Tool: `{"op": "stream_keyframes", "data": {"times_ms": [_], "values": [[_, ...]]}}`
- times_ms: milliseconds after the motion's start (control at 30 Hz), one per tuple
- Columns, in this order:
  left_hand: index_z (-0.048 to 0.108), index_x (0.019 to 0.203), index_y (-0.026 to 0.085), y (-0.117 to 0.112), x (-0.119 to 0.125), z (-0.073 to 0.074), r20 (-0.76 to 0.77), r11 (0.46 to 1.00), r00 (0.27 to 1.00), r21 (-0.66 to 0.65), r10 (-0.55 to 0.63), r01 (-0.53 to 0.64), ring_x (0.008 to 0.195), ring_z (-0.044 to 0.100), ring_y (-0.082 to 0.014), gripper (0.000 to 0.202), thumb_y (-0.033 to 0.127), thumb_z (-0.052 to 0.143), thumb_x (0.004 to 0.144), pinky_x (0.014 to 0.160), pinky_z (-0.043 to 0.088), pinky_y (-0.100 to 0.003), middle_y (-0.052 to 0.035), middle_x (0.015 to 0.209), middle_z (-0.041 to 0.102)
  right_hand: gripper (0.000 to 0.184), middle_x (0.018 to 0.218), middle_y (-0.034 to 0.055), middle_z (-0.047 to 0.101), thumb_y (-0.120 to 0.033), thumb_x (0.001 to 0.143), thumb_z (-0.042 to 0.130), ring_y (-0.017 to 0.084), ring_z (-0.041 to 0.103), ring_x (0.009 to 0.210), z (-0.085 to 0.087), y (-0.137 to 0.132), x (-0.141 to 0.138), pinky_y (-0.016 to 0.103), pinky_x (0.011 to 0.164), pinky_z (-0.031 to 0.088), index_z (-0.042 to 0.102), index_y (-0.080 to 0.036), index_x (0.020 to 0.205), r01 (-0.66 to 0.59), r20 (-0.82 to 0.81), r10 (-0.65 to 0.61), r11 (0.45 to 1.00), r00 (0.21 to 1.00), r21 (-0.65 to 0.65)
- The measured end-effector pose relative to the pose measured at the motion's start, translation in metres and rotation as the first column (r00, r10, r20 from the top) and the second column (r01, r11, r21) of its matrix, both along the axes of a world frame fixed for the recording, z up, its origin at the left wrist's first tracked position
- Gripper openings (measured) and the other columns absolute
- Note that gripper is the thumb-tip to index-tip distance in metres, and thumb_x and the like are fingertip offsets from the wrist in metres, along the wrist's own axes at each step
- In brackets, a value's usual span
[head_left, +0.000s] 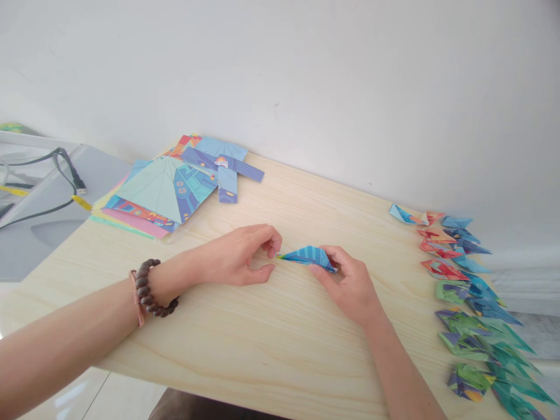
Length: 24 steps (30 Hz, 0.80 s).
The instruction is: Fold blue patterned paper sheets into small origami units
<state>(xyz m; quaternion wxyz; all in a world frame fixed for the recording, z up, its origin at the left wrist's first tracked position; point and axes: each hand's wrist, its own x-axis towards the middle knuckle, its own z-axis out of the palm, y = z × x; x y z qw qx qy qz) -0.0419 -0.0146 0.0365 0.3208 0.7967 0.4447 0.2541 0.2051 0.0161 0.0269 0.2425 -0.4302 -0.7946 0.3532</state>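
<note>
A folded paper piece (308,255), blue with light stripes and pointed at its left end, is held just over the middle of the wooden table. My right hand (350,280) pinches its right end between thumb and fingers. At the pointed tip is my left hand (240,254), its fingers curled and its thumb apart from them with a gap between. Whether a left fingertip touches the tip I cannot tell. A dark bead bracelet (146,289) and a thin pinkish band circle the left wrist.
Printed and coloured paper sheets (161,192) lie stacked at the back left of the table (245,350). Rows of folded paper pieces (464,291), red, blue and green, line the right edge. Black cables (65,163) lie at far left. A white wall (280,87) stands behind.
</note>
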Motion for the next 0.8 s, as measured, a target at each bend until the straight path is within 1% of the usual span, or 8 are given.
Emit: {"op": "stream_keyframes", "data": {"times_ms": [67, 167, 267, 400, 567, 633, 700, 800], "values": [[0.048, 0.092, 0.018, 0.0, 0.0, -0.002, 0.023, 0.999, 0.999, -0.02, 0.045, -0.045, 0.076, 0.056, -0.0118, 0.015, 0.019, 0.054, 0.078, 0.068, 0.047, -0.023, -0.0013, 0.088, 0.059, 0.012, 0.077, -0.0011, 0.059, -0.025, 0.084, 0.057, 0.011, 0.051, 0.068, 0.0, 0.0, -0.002, 0.025, 0.065, 0.041, 0.059, -0.02, 0.095, 0.012, -0.015, -0.012, 1.0, 1.0, -0.012], [0.048, 0.09, 0.018, 0.0, 0.001, -0.005, 0.116, 0.992, 0.987, -0.072, 0.115, -0.107, 0.074, 0.058, -0.011, 0.009, 0.023, 0.051, 0.084, 0.066, 0.048, -0.023, -0.0021, 0.09, 0.063, 0.012, 0.074, -0.0016, 0.057, -0.025, 0.085, 0.056, 0.011, 0.048, 0.066, 0.0, -0.002, -0.003, 0.025, 0.063, 0.04, 0.059, -0.02, 0.095, 0.008, -0.046, -0.009, 0.999, 0.999, -0.031], [0.05, 0.091, 0.018, -0.002, 0.001, -0.004, 0.203, 0.991, 0.973, -0.104, 0.105, -0.086, 0.077, 0.06, -0.0118, 0.012, 0.021, 0.055, 0.081, 0.071, 0.05, -0.025, -0.0031, 0.093, 0.065, 0.016, 0.078, -0.0012, 0.058, -0.024, 0.084, 0.057, 0.011, 0.05, 0.067, 0.001, -0.005, -0.006, 0.025, 0.065, 0.041, 0.058, -0.02, 0.099, -0.013, -0.092, 0.007, 0.998, 0.996, -0.062], [0.053, 0.095, 0.017, -0.003, 0.003, -0.001, 0.227, 0.989, 0.969, -0.131, 0.095, -0.066, 0.081, 0.063, -0.0137, 0.02, 0.02, 0.061, 0.077, 0.077, 0.052, -0.028, -0.0028, 0.092, 0.064, 0.02, 0.083, -0.0002, 0.06, -0.024, 0.083, 0.057, 0.013, 0.052, 0.072, -0.001, -0.008, -0.009, 0.027, 0.068, 0.043, 0.057, -0.022, 0.103, -0.019, -0.118, 0.008, 0.996, 0.993, -0.091], [0.054, 0.091, 0.015, -0.003, 0.007, -0.004, 0.347, 0.974, 0.922, -0.2, 0.172, -0.106, 0.077, 0.065, -0.0134, 0.015, 0.026, 0.06, 0.082, 0.073, 0.053, -0.027, -0.0032, 0.086, 0.064, 0.024, 0.083, -0.0003, 0.059, -0.025, 0.081, 0.06, 0.012, 0.052, 0.071, 0.001, -0.01, -0.012, 0.025, 0.065, 0.043, 0.055, -0.021, 0.104, -0.066, -0.129, 0.048, 0.987, 0.991, -0.144], [0.052, 0.092, 0.015, -0.003, 0.009, -0.004, 0.378, 0.965, 0.904, -0.235, 0.198, -0.113, 0.078, 0.066, -0.0137, 0.018, 0.026, 0.061, 0.082, 0.073, 0.053, -0.026, -0.0035, 0.084, 0.066, 0.02, 0.078, -0.0014, 0.058, -0.027, 0.08, 0.061, 0.011, 0.049, 0.066, 0.003, -0.011, -0.013, 0.025, 0.06, 0.041, 0.057, -0.021, 0.099, -0.083, -0.1, 0.067, 0.983, 0.993, -0.166], [0.05, 0.093, 0.015, -0.005, 0.011, -0.003, 0.403, 0.958, 0.891, -0.266, 0.209, -0.105, 0.079, 0.066, -0.0146, 0.02, 0.026, 0.062, 0.082, 0.07, 0.053, -0.026, -0.0038, 0.081, 0.068, 0.012, 0.068, -0.0032, 0.053, -0.029, 0.081, 0.059, 0.01, 0.044, 0.059, 0.005, -0.011, -0.014, 0.024, 0.054, 0.037, 0.06, -0.02, 0.089, -0.077, -0.06, 0.067, 0.98, 0.996, -0.184], [0.047, 0.092, 0.016, -0.005, 0.012, -0.002, 0.433, 0.955, 0.872, -0.273, 0.229, -0.116, 0.079, 0.067, -0.0157, 0.021, 0.025, 0.063, 0.081, 0.066, 0.054, -0.025, -0.0046, 0.08, 0.07, 0.013, 0.062, -0.004, 0.046, -0.03, 0.083, 0.057, 0.01, 0.04, 0.057, 0.007, -0.01, -0.015, 0.024, 0.051, 0.032, 0.06, -0.019, 0.078, -0.061, -0.042, 0.054, 0.981, 0.998, -0.186]]}}
